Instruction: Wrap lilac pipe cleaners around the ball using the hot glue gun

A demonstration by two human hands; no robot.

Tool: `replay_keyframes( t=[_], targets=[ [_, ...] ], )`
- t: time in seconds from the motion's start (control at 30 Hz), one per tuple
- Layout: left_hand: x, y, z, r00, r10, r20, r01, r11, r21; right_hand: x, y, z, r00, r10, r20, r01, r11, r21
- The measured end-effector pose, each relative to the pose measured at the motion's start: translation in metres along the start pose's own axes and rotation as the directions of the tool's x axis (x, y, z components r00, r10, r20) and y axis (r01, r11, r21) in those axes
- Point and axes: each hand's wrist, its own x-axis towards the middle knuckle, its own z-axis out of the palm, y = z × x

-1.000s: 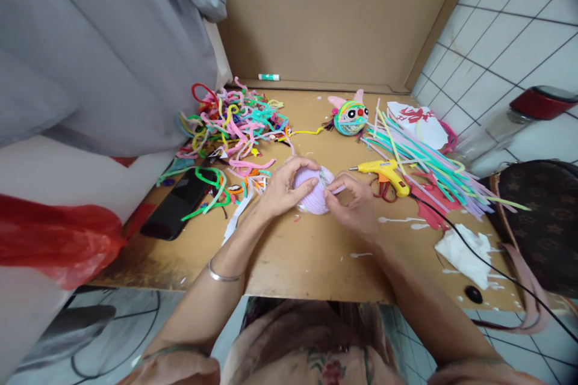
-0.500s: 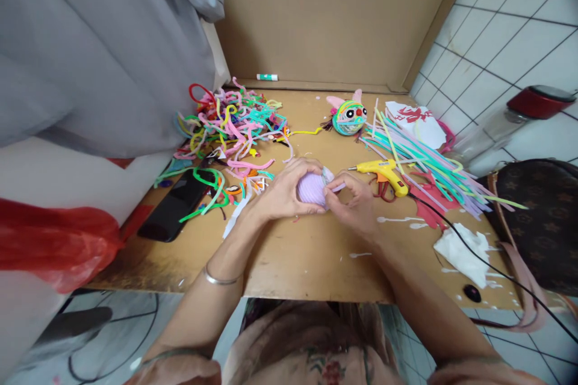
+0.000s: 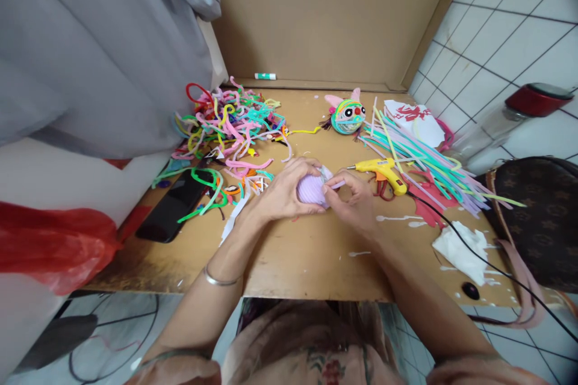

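Note:
A lilac ball wound with pipe cleaner [image 3: 309, 189] sits between both hands at the middle of the wooden table [image 3: 298, 258]. My left hand [image 3: 280, 191] cups it from the left, fingers curled over its top. On the ball's right side my right hand [image 3: 354, 200] pinches a lilac pipe cleaner end [image 3: 338, 184]. A yellow glue gun [image 3: 380, 171] lies just right of my right hand.
A tangle of coloured pipe cleaners [image 3: 230, 123] lies at the back left, a black phone [image 3: 172, 205] nearer. A finished striped ball with eyes and pink ears [image 3: 347, 115] stands at the back. Straight pipe cleaners [image 3: 424, 162], white tissue [image 3: 460, 249] and a brown bag [image 3: 542, 222] fill the right.
My left hand has closed further over the lilac ball and turned it a little. My right hand stays pinched at the ball's right side.

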Motion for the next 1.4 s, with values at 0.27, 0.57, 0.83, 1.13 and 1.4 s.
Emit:
replay_keyframes(
  t=[0.27, 0.57, 0.83, 1.13, 1.4],
  targets=[
    [0.001, 0.003, -0.002, 0.998, -0.065, -0.001, 0.065, 0.998, -0.005, 0.002, 0.002, -0.007, 0.999, 0.043, 0.024, -0.045, 0.996, 0.071],
    [0.0, 0.002, -0.007, 0.984, -0.178, 0.03, 0.181, 0.973, -0.145, 0.006, 0.003, -0.01, 0.991, 0.132, 0.006, -0.132, 0.989, 0.071],
    [0.001, 0.002, -0.008, 0.975, -0.222, 0.031, 0.224, 0.959, -0.175, 0.004, 0.007, -0.014, 0.981, 0.181, 0.075, -0.191, 0.965, 0.178],
    [0.001, -0.001, -0.005, 0.97, -0.24, 0.025, 0.24, 0.949, -0.204, 0.004, 0.008, -0.009, 0.986, 0.156, 0.054, -0.159, 0.986, 0.047],
    [0.001, -0.006, -0.001, 0.964, -0.264, -0.025, 0.253, 0.944, -0.211, 0.02, 0.037, -0.032, 0.986, 0.142, -0.088, -0.162, 0.685, -0.71]
  ],
)
